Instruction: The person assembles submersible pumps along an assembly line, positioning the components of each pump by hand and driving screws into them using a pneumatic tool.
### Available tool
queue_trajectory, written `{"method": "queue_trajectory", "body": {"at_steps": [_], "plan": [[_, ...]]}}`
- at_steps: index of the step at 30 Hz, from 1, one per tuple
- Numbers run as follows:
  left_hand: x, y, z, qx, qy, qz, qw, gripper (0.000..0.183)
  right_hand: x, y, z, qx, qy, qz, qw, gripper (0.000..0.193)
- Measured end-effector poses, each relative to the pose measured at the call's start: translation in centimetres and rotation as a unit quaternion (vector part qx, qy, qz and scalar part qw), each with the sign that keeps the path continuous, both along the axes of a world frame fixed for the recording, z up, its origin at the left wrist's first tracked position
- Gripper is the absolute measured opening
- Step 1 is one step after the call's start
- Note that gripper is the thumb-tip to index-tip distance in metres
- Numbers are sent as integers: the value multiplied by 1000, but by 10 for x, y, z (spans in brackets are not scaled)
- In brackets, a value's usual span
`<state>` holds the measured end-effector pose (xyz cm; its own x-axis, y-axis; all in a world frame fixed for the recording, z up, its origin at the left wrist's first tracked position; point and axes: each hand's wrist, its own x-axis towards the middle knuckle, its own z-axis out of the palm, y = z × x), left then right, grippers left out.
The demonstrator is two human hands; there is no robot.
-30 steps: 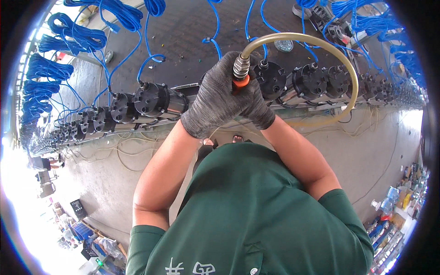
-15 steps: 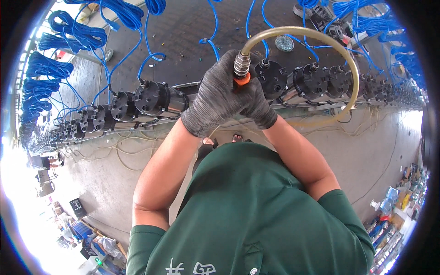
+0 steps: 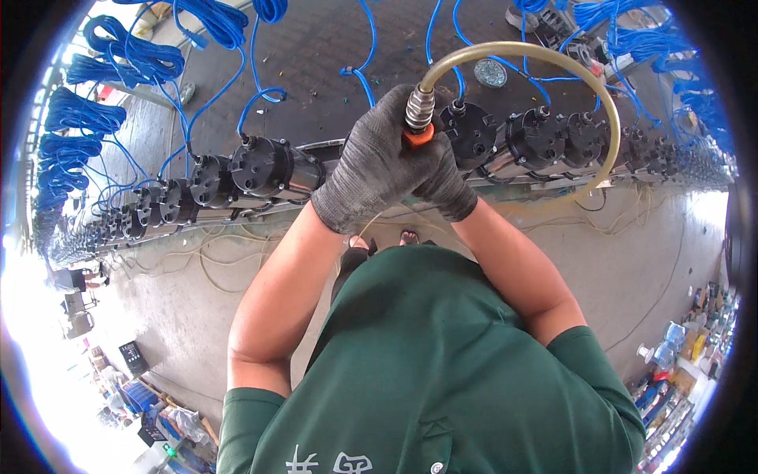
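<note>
hose loop and fitting have edged slightly higher.
left hand has its fingers curled closed around the orange-ended tool, above the row of motors; right hand is tucked against it, perhaps to steady it — fingers hidden, closure cannot be told. the hose arches rightward, likely to clear the wrists — beyond, blue cables trail from the motors.

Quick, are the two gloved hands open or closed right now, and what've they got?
Left hand: closed around the orange-ended tool.
Right hand: against the left; its fingers are mostly hidden, so I can't tell.
</note>
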<state>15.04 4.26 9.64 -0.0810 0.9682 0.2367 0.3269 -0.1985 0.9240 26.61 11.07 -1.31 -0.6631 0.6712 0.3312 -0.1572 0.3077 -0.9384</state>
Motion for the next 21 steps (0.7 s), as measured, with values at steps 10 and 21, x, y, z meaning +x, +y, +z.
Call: {"method": "queue_trajectory", "body": {"at_steps": [10, 21], "plan": [[0, -5, -2, 57, 3, 0, 998, 46, -3, -8, 4, -90, 42, -1, 995, 69], [-6, -10, -4, 7, 6, -3, 1000, 54, -3, -10, 1, -99, 75, 7, 992, 60]]}}
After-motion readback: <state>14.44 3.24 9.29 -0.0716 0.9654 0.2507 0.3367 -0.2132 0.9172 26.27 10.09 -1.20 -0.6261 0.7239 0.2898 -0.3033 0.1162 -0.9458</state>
